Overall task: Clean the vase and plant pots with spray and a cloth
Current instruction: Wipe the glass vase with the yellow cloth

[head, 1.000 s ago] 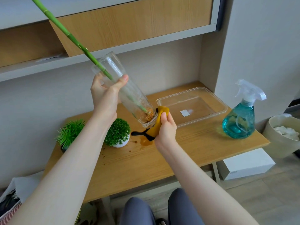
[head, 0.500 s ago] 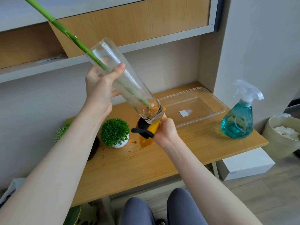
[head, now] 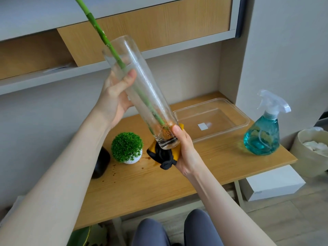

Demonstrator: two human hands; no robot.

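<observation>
One tilted vase (head: 142,89) gripped by left hand (head: 115,96); one cloth (head: 165,155) clutched under its base by right hand (head: 184,150). Two plant pots (head: 132,159) near table's (head: 213,167) left edge; one spray bottle (head: 262,132) at right edge.

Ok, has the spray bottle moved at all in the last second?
No. The spray bottle stands on the same spot of the wooden table, just right of the clear plastic tray, as before.

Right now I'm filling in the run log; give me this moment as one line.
step: wiping vase base | left hand: holds tilted glass vase | right hand: presses cloth under base | spray bottle: on table, untouched
</observation>
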